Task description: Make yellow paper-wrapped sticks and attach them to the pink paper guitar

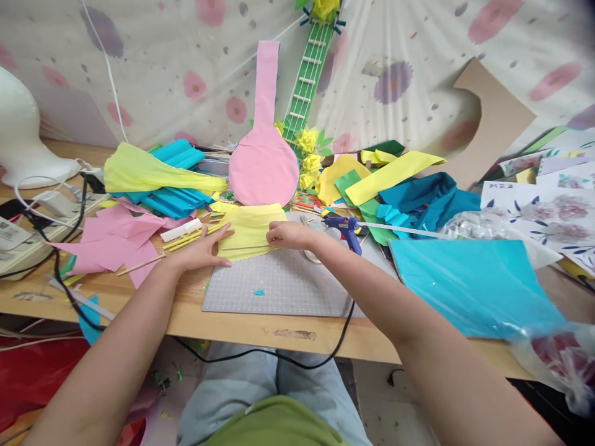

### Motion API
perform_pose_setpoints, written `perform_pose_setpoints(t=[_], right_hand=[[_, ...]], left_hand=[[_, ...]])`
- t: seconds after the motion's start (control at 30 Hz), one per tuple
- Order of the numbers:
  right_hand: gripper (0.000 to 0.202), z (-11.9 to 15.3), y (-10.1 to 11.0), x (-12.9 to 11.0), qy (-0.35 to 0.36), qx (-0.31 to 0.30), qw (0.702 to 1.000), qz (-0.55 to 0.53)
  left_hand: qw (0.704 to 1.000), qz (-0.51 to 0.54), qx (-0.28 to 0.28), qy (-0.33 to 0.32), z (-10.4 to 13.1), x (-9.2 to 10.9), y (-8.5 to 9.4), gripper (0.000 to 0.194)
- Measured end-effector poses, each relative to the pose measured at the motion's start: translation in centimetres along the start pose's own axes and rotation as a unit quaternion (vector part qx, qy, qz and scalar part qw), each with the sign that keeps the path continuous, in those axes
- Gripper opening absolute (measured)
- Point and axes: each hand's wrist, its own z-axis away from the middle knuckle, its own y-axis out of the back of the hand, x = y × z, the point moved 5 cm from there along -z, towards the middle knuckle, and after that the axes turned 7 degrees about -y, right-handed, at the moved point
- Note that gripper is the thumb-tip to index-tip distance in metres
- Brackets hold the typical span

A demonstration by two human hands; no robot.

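A piece of yellow crepe paper (251, 226) lies on the grey cutting mat (260, 297), with a thin dark line, perhaps a stick, running across its lower part. My left hand (202, 248) rests at the paper's left edge, fingers spread. At the right edge, my right hand (289, 235) has its fingers closed on the paper; their tips are partly hidden. Just beyond that hand is a blue glue gun (344, 230) with a long white glue stick in its back. Several yellow-wrapped sticks (188, 238) lie beside my left hand.
Behind the mat stands a pink banjo-shaped piece (264, 164), near a green fretted neck (309, 74) with yellow paper flowers. Pink paper (116, 235) lies left, a blue sheet (469, 282) right. A black cable (320, 364) hangs in front of the table edge.
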Motion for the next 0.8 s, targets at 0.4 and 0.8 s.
perform_pose_setpoints(t=[0.4,0.8], right_hand=[[0.018,-0.2,-0.4,-1.0,0.026,-0.003,0.996,0.083],[0.019,0.0,-0.2,-1.6,0.04,-0.018,0.993,0.113]], left_hand=[[0.999,-0.034,-0.043,0.001,-0.2,0.5,0.0,0.097],[0.997,-0.045,-0.068,-0.004,-0.2,0.8,0.0,0.1]])
